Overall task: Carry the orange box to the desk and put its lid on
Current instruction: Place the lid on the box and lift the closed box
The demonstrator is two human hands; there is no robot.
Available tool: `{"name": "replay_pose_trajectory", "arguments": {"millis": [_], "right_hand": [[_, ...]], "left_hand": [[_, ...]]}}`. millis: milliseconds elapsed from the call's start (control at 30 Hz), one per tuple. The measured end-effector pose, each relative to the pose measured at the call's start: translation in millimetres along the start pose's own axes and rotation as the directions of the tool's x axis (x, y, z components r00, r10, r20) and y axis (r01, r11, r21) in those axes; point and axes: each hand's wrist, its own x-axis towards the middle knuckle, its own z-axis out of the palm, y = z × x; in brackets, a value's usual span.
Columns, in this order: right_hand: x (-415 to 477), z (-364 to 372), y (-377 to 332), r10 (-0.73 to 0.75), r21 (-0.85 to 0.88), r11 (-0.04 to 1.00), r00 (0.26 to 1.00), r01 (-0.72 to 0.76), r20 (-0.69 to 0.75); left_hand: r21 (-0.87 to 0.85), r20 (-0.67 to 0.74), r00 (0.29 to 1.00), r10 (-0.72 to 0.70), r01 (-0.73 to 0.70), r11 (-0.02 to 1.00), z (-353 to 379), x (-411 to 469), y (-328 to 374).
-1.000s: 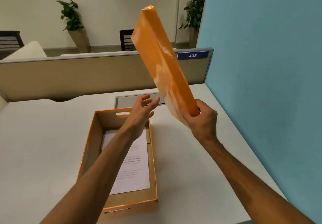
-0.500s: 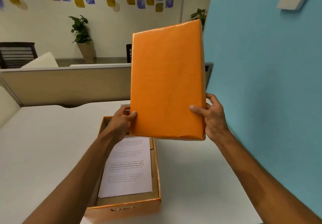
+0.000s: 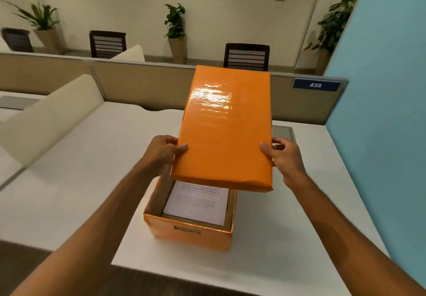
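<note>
Already the desk [image 3: 69,180] carries the box [image 3: 191,233], which sits open near its near edge, a little right of the middle, so the carrying looks done and the step in hand is the lidding. Above the box hangs the lid [image 3: 223,129], glossy top up, tilted with its far end higher, its near edge over the middle of the opening and clear of the rim. The left hand [image 3: 161,152] grips the lid's left edge and the right hand [image 3: 283,155] its right edge, each with a thumb on top and fingers curled under. Inside the box a printed sheet [image 3: 196,203] lies flat on the contents. Next, by my reading, the lid must come toward the near side and level out until its four sides match the rim, then go straight down; any skew could catch a corner on the wall.
</note>
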Motion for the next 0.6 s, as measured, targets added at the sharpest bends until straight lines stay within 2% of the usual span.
{"name": "replay_pose_trajectory", "arguments": {"millis": [267, 600], "right_hand": [[-41, 59, 31, 0.124, -0.019, 0.992, 0.987, -0.123, 0.098], [-78, 91, 58, 0.252, -0.062, 0.966, 0.968, -0.252, -0.003]], "left_hand": [[0.039, -0.131, 0.981, -0.145, 0.151, 0.988, -35, -21, -58], [0.089, 0.003, 0.984, -0.178, 0.177, 0.980, -50, -23, -117]]}}
